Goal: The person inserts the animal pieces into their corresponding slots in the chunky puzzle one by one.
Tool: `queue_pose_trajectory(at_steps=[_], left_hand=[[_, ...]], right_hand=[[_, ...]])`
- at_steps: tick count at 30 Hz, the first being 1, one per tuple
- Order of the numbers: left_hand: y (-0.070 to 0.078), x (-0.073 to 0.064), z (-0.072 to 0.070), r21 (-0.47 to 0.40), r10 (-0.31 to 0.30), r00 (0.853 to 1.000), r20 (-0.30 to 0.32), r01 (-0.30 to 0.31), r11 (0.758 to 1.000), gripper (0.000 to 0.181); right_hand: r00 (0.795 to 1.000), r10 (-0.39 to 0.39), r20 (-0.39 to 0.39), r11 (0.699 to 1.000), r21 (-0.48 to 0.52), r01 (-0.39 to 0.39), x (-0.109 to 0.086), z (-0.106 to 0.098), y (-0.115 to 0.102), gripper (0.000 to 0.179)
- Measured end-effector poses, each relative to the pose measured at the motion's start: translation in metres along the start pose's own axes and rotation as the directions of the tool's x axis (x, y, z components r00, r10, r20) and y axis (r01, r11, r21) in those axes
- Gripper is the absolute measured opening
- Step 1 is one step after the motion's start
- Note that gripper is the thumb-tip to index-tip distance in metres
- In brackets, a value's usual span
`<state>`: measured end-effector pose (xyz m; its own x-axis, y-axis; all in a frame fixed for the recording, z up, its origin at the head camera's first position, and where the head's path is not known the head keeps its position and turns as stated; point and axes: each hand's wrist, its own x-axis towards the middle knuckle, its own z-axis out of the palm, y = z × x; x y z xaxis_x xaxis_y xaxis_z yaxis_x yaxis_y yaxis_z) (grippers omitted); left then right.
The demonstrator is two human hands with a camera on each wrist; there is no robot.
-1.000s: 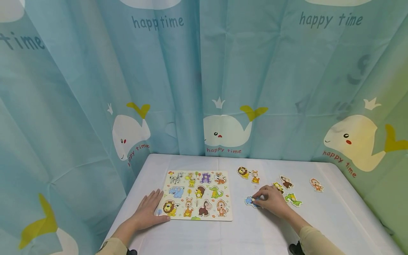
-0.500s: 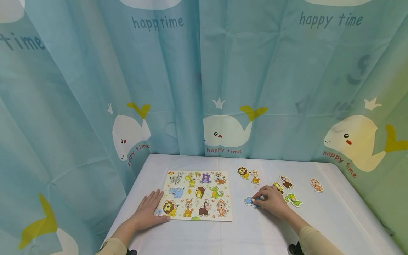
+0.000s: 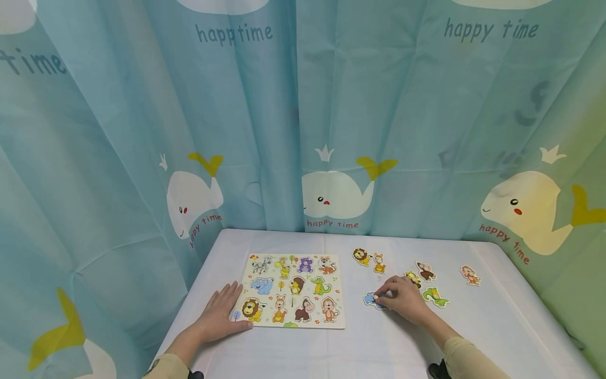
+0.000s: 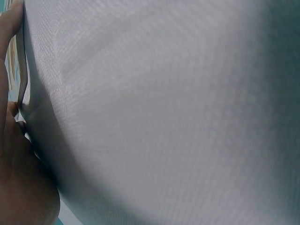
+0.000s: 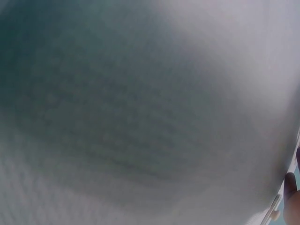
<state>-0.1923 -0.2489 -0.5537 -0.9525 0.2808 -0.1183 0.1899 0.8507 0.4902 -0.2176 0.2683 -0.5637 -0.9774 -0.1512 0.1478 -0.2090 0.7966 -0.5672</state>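
Note:
A cream puzzle board [image 3: 293, 323] printed with animals lies on the left half of the table. My left hand [image 3: 220, 315] rests at its left edge, fingers spread and straight, the thumb along the lower left corner. To the right of the board, my right hand [image 3: 402, 298] pinches the small knob of a blue elephant puzzle piece [image 3: 369, 298] between thumb and index finger. The fingers cover the elephant's right part. In the left wrist view, fingers [image 4: 9, 28] show beside the board's edge; the right wrist view catches only fingertips [image 5: 290, 185] at the lower right.
Loose animal pieces surround my right hand: a lion [image 3: 361, 256], a kangaroo [image 3: 380, 263], a gorilla [image 3: 425, 271], a crocodile [image 3: 435, 297], a partly covered yellow piece [image 3: 413, 278] and a monkey [image 3: 471, 275] farther right. A blue whale-print curtain [image 3: 265, 131] hangs behind the white table [image 3: 350, 347].

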Motion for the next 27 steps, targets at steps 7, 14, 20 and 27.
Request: queue_pose_trajectory(at_steps=[7,14,20,27], left_hand=[[-0.0012,0.0003,0.0030,-0.025,0.009,1.000,-0.022,-0.009,1.000,0.118],[0.0016,-0.0018,0.0023,-0.049,0.015,0.999,-0.029,-0.017,0.999,0.118],[0.0070,-0.0020,-0.0027,-0.036,-0.005,1.000,-0.001,0.005,0.999,0.116],[0.0050,0.0001,-0.0030,-0.004,-0.037,0.999,0.025,0.037,0.999,0.117]], right_hand=[[1.000,-0.025,-0.011,1.000,-0.011,0.025,-0.0007,0.0001,0.0014,0.014],[1.000,-0.031,-0.002,0.999,-0.017,0.030,-0.0001,-0.0001,0.0024,0.014],[1.000,-0.019,0.001,1.000,-0.018,0.019,0.0001,-0.0007,0.0032,0.013],[1.000,-0.025,0.000,0.999,-0.031,0.025,0.0014,-0.0001,0.0036,0.013]])
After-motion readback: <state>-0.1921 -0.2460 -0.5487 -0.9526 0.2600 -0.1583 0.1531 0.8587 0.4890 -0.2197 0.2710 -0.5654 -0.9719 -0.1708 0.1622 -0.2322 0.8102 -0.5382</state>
